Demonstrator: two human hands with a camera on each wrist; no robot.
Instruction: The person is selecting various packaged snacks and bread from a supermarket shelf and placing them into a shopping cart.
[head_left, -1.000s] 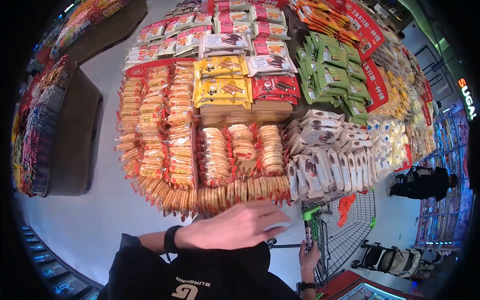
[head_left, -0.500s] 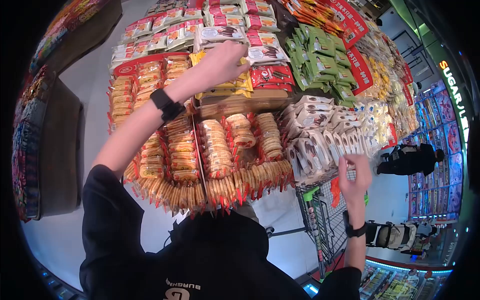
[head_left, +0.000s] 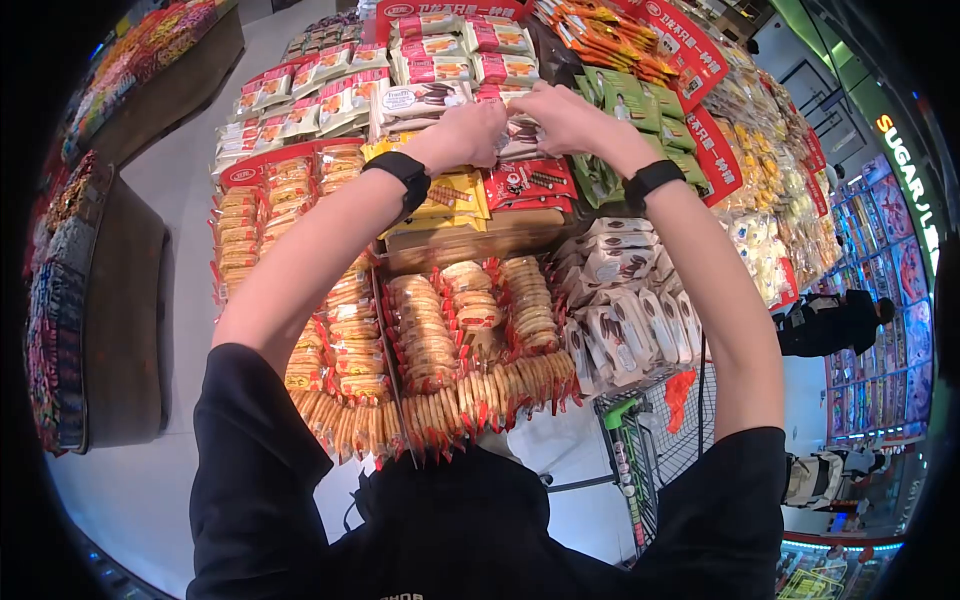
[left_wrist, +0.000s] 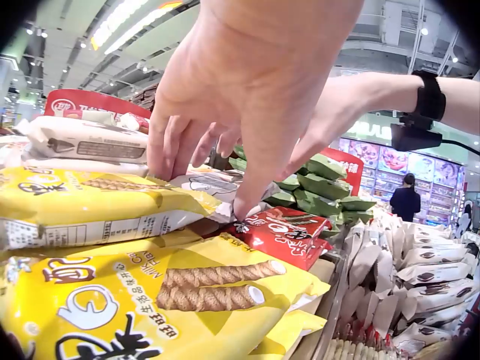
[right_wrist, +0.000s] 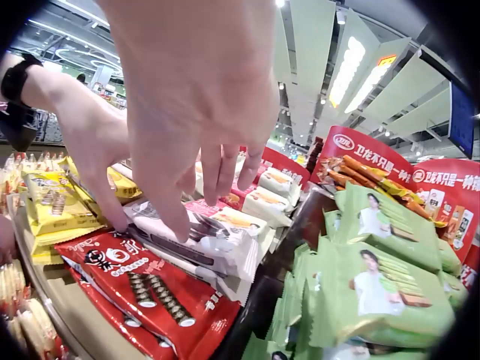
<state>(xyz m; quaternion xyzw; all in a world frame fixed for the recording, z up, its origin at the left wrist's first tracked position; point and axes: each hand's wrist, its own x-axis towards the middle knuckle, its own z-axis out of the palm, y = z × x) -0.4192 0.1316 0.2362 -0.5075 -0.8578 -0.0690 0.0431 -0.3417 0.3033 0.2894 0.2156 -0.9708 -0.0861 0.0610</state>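
Both hands reach to the middle of a snack display. My left hand (head_left: 474, 134) and right hand (head_left: 562, 117) hold the two ends of a white snack packet (head_left: 520, 150), fingers on its far side and thumbs on its near side. In the right wrist view the white packet (right_wrist: 165, 229) lies on another white one, just behind red wafer-roll packets (right_wrist: 142, 289). The left wrist view has yellow wafer-roll packets (left_wrist: 217, 292) close below the left hand (left_wrist: 247, 82). Part of the held packet is hidden behind the fingers.
Stacks of wrapped round crackers (head_left: 430, 330) fill the near bins. Green packets (head_left: 625, 105) lie to the right, beige packets (head_left: 625, 335) nearer. A shopping cart (head_left: 640, 460) stands at the front right; a person in dark clothes (head_left: 835, 322) is farther off. Another display (head_left: 110, 320) is at left.
The left hand swept up from the front edge over the display to the white packet. My right hand left the cart handle, rose, and joined it at the packet's right end.
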